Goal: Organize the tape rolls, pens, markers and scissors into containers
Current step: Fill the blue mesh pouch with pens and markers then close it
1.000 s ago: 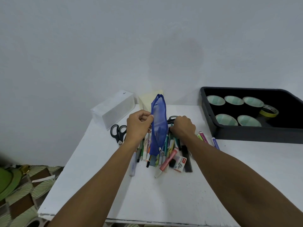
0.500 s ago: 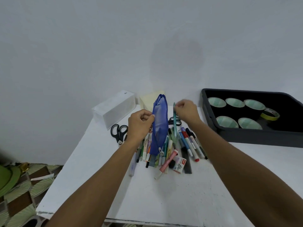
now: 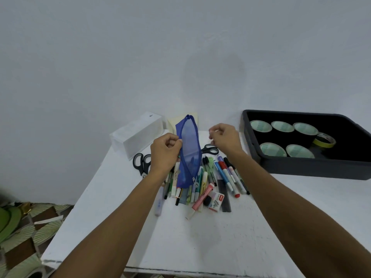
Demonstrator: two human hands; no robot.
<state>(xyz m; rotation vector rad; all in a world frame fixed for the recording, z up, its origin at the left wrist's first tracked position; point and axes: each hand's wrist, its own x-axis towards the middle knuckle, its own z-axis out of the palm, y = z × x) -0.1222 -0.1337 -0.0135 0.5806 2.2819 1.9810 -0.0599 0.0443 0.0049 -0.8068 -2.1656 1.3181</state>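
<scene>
1. Half a second ago the right hand [image 3: 225, 138] held a green pen upright just beside the pouch. Now that pen is out of its fingers, and the hand has lifted a little and sits to the right of the pouch's upper half, apart from it. Its fingers are loosely curled with nothing seen between them.
2. The left hand [image 3: 165, 151] has stayed put. It pinches the left edge of the blue mesh pouch [image 3: 189, 151] and holds it on end above the pile.
3. The pouch is soft, see-through netting, long and leaf-shaped, with its zip open down the left side and the metal pull [image 3: 194, 180] hanging at the bottom. A dim slender shape shows through the mesh; I cannot tell what it is.
4. Below both hands, the pens and markers [image 3: 225, 173] lie fanned on the white table [image 3: 180, 237], with a pink highlighter [image 3: 201, 198], a flat black ruler [image 3: 224, 194] and a small staple box [image 3: 216, 200] among them.
5. One pair of black-handled scissors [image 3: 142, 162] lies left of the left hand. A second pair [image 3: 210, 150] peeks out under the right wrist.
6. Well to the right, the black plastic tray [image 3: 301, 167] holds five round tape rolls [image 3: 281, 127] in two rows, plus a yellow roll [image 3: 325, 140] tilted against them.
7. A frosted rectangular box [image 3: 138, 135] stands at the back left.
</scene>
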